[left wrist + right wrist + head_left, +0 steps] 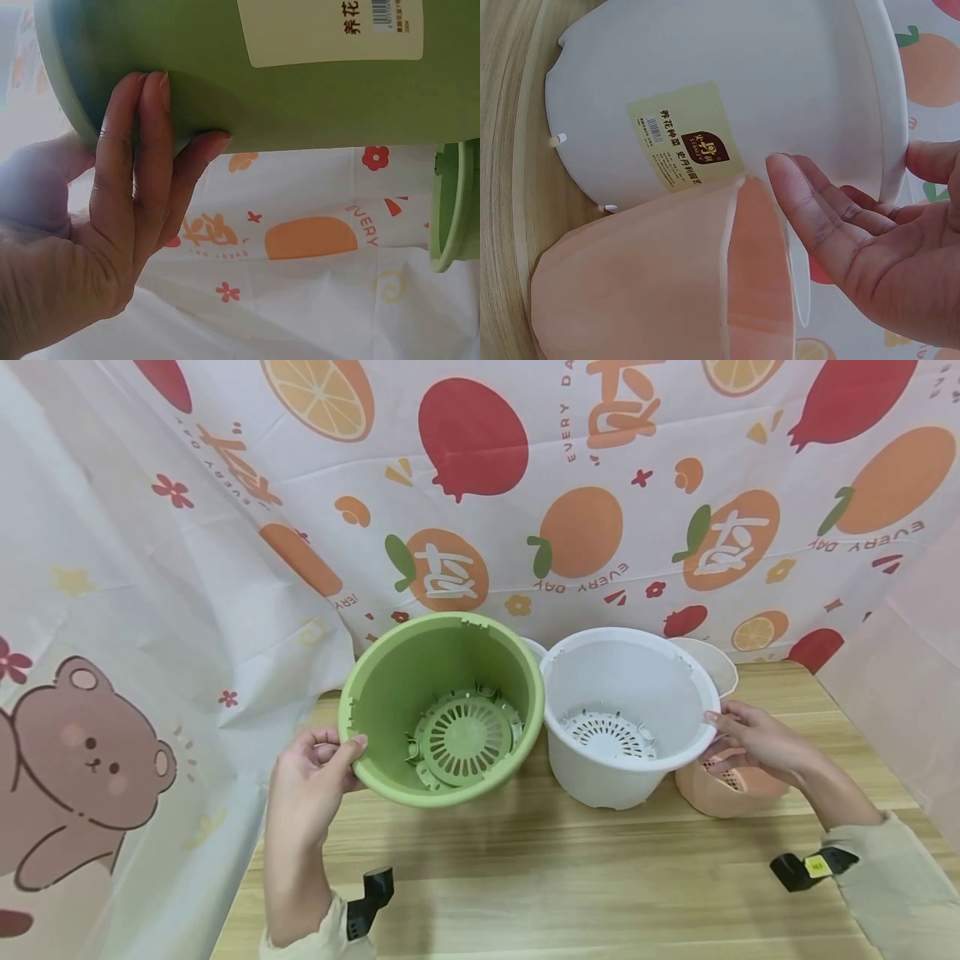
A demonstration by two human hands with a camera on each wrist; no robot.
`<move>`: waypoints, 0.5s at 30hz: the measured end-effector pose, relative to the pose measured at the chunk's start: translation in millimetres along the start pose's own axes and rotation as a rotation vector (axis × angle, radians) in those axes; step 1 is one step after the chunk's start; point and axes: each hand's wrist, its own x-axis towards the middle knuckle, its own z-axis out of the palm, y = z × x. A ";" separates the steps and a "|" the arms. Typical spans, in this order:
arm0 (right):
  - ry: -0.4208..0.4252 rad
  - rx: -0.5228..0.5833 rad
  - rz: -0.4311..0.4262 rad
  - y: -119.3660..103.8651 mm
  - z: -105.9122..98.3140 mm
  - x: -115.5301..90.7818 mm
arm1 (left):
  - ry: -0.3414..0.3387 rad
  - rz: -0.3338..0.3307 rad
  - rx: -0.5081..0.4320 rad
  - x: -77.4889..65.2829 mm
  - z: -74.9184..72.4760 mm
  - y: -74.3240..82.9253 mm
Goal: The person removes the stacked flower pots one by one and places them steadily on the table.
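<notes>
My left hand (307, 793) grips the near left rim of a green plastic flower pot (390, 693), thumb over the edge and fingers along the outside. The pot tilts toward me, showing its slotted bottom. My right hand (761, 743) pinches the right rim of a white flower pot (600, 781), thumb at the rim and fingers beneath it. In the right wrist view, a pale printed label (686, 135) is on the white pot's side. The rims of both pots meet or overlap in the head view. Below my right hand is a peach-coloured pot (723, 802).
Behind the white pot, a thin white round rim (712, 664) shows. Another green rim (454, 206) appears at the edge of the left wrist view. The wooden tabletop (540, 885) lies under everything, with fruit-printed cloth (510, 543) hanging behind and at the left.
</notes>
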 end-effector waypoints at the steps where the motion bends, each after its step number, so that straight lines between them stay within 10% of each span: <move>1: 0.000 0.000 0.002 -0.1 0.0 -0.1 | -0.002 -0.005 0.006 -0.5 -0.3 -1.3; 15: 0.006 -0.007 0.001 -0.9 -0.3 -0.2 | -0.044 -0.075 0.076 -7.3 -9.6 -20.9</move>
